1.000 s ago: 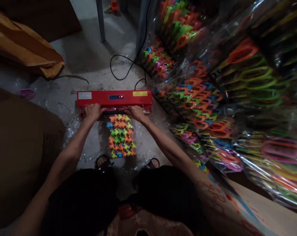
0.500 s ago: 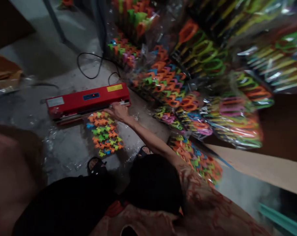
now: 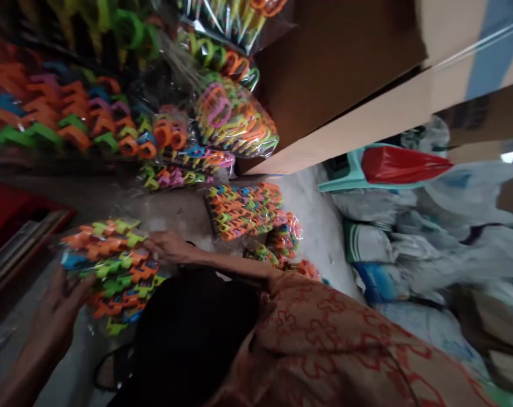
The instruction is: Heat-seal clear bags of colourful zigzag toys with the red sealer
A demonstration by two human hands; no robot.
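Note:
A clear plastic bag of small orange, green, yellow and blue plastic pieces lies between my hands, beside the red heat sealer. My left hand is at the bag's lower left edge, thumb and fingers on either side of it. At the upper right edge, my right hand has its fingers closed on the plastic; blur softens the fingertips. Only part of the sealer shows at the left, with its metal bar facing the bag.
Similar filled bags lie on the floor to the right. More bags, some with coloured scissors, are heaped ahead beside a cardboard box. White sacks and a pale green stool with a red bag stand farther right. My black-clad knee is close below.
The view has swung right, and the sealer has slid toward the left edge. My right hand has left the sealer bar for the bag's edge. My left hand has come into view at the bag.

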